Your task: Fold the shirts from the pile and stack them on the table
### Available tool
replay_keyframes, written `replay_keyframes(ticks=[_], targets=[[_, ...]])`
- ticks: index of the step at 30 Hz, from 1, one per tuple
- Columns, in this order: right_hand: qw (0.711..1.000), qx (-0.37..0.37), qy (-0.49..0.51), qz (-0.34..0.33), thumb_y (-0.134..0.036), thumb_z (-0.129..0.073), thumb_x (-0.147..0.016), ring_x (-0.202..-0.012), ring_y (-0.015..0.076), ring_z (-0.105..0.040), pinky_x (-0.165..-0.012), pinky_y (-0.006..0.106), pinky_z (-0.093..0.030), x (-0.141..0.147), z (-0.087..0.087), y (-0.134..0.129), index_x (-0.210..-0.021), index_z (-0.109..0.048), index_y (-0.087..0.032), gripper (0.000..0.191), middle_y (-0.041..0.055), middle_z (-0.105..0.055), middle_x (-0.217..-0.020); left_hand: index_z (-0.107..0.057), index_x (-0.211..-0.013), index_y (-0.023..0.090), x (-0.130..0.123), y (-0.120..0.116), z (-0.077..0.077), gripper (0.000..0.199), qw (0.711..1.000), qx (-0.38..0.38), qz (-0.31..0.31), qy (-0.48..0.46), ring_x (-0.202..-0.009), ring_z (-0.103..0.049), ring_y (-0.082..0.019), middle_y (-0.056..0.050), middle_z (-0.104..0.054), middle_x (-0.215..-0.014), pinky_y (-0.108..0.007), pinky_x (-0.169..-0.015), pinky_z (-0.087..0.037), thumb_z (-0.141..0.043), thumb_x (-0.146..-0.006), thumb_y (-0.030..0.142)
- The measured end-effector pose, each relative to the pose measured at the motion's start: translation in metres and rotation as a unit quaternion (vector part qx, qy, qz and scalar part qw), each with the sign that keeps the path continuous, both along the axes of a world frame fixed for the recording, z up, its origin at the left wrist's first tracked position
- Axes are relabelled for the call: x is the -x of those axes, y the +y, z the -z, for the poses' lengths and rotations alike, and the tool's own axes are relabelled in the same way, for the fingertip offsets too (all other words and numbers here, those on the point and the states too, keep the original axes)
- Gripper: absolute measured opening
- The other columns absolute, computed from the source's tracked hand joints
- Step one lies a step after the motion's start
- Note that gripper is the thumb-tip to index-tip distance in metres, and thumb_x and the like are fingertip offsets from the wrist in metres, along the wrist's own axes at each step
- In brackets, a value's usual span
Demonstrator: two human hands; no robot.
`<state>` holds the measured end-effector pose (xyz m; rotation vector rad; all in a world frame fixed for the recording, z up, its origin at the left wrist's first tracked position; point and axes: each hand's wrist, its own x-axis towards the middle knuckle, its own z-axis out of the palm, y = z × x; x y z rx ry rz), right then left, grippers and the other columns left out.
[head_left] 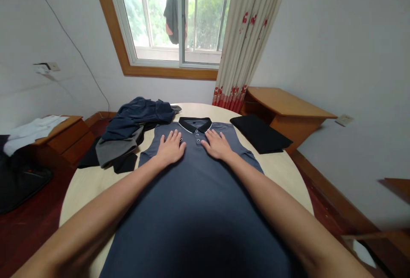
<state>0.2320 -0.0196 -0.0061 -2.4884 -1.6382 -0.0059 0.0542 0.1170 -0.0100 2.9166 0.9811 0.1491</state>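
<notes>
A dark grey-blue polo shirt (198, 184) lies face up and spread out on the round pale table (81, 190). Its black collar (209, 125) with a white edge points to the table's far side, above a short button placket. My left hand (171, 147) rests flat on the chest just left of the placket, fingers spread. On the other side of the buttons, my right hand (217, 143) lies palm down, also with spread fingers. Neither hand grips the cloth. Both forearms reach over the shirt's sides, and its sleeves are partly covered or tucked from sight.
Crumpled dark clothes (134, 120) are heaped at the table's back left. A folded black cloth (259, 133) lies at the right. Beyond stand a wooden desk (285, 103), a curtain (246, 34) and a window. White cloth covers a low cabinet (75, 141) at left.
</notes>
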Motion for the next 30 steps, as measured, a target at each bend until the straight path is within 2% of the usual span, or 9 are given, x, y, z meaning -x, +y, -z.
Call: replay_keyframes(ticks=[3,7,9,11,16,19,23,26,30], targets=[[0.999,0.025,0.015,-0.014,-0.056,-0.029,-0.104,-0.154,0.0279,-0.019,-0.124,0.051,-0.013,0.029,0.005,-0.011,-0.158,-0.035,-0.019,0.066,0.0103,-0.024,-0.166,-0.029,-0.161,0.026,0.026,-0.022,0.009,0.069,1.0,0.001,-0.007,0.011,-0.155,-0.013,-0.035,-0.007,-0.019,-0.168,-0.063,-0.121,-0.015,-0.024,-0.1,0.06],[0.999,0.032,0.021,0.024,-0.058,-0.029,-0.104,-0.154,0.0294,-0.017,-0.123,0.055,-0.013,0.031,0.007,-0.017,-0.159,-0.032,-0.019,0.068,0.0122,-0.023,-0.167,-0.028,-0.161,0.029,0.038,-0.018,0.009,0.079,0.999,0.009,-0.025,0.026,-0.154,-0.013,-0.04,-0.008,-0.016,-0.169,-0.07,-0.117,-0.014,-0.024,-0.095,0.074],[0.998,0.014,0.007,0.055,-0.056,-0.031,-0.104,-0.154,0.0301,-0.017,-0.123,0.056,-0.013,0.021,0.004,-0.015,-0.158,-0.034,-0.019,0.065,0.0128,-0.023,-0.166,-0.029,-0.16,0.029,0.032,-0.005,0.006,0.083,0.999,0.015,-0.021,0.024,-0.154,-0.014,-0.04,-0.008,-0.017,-0.169,-0.069,-0.117,-0.015,-0.022,-0.093,0.077],[0.997,-0.008,0.006,0.077,-0.053,-0.034,-0.104,-0.152,0.0313,-0.023,-0.121,0.056,-0.019,0.007,-0.002,-0.011,-0.156,-0.038,-0.019,0.062,0.0129,-0.027,-0.165,-0.032,-0.16,0.027,0.022,0.014,0.003,0.084,0.999,0.023,-0.027,0.018,-0.154,-0.016,-0.04,-0.009,-0.018,-0.169,-0.069,-0.117,-0.016,-0.019,-0.093,0.078],[0.987,-0.138,0.025,0.082,-0.041,-0.039,-0.104,-0.14,0.0253,-0.046,-0.117,0.04,-0.034,-0.027,-0.021,0.003,-0.143,-0.056,-0.017,0.049,0.012,-0.052,-0.15,-0.031,-0.16,0.023,-0.004,0.069,0.005,0.085,0.997,0.047,-0.051,0.02,-0.154,-0.016,-0.039,-0.011,-0.019,-0.168,-0.067,-0.118,-0.018,-0.018,-0.094,0.075],[0.976,-0.153,0.116,0.107,-0.037,-0.044,-0.102,-0.127,0.0251,-0.059,-0.109,0.036,-0.044,-0.053,-0.031,0.008,-0.133,-0.064,-0.017,0.042,0.0121,-0.064,-0.137,-0.03,-0.161,0.024,-0.011,0.089,0.012,0.086,0.997,0.041,-0.055,0.026,-0.155,-0.012,-0.038,-0.009,-0.017,-0.169,-0.064,-0.12,-0.015,-0.019,-0.094,0.075],[0.946,-0.129,0.282,0.092,-0.038,-0.037,-0.105,-0.098,0.0227,-0.073,-0.088,0.034,-0.056,-0.09,-0.031,0.009,-0.132,-0.063,-0.012,0.046,0.0146,-0.073,-0.118,-0.03,-0.161,0.025,-0.014,0.095,0.017,0.086,0.998,0.03,-0.055,0.023,-0.155,-0.011,-0.038,-0.008,-0.017,-0.169,-0.064,-0.12,-0.017,-0.017,-0.093,0.075],[0.968,-0.104,0.21,0.09,-0.038,-0.043,-0.102,-0.111,0.0249,-0.068,-0.098,0.035,-0.051,-0.101,-0.019,0.009,-0.132,-0.064,-0.012,0.045,0.0145,-0.07,-0.126,-0.031,-0.16,0.024,-0.017,0.092,0.016,0.084,0.998,0.019,-0.058,0.032,-0.154,-0.012,-0.041,-0.009,-0.02,-0.169,-0.065,-0.119,-0.015,-0.018,-0.094,0.074],[0.994,-0.019,0.057,0.096,-0.047,-0.051,-0.097,-0.145,0.0305,-0.04,-0.12,0.046,-0.03,-0.091,0.005,0.011,-0.15,-0.049,-0.015,0.062,0.014,-0.044,-0.156,-0.035,-0.159,0.021,-0.029,0.086,0.012,0.072,0.998,0.0,-0.035,0.046,-0.153,-0.018,-0.038,-0.009,-0.023,-0.168,-0.061,-0.121,-0.012,-0.021,-0.099,0.058]])
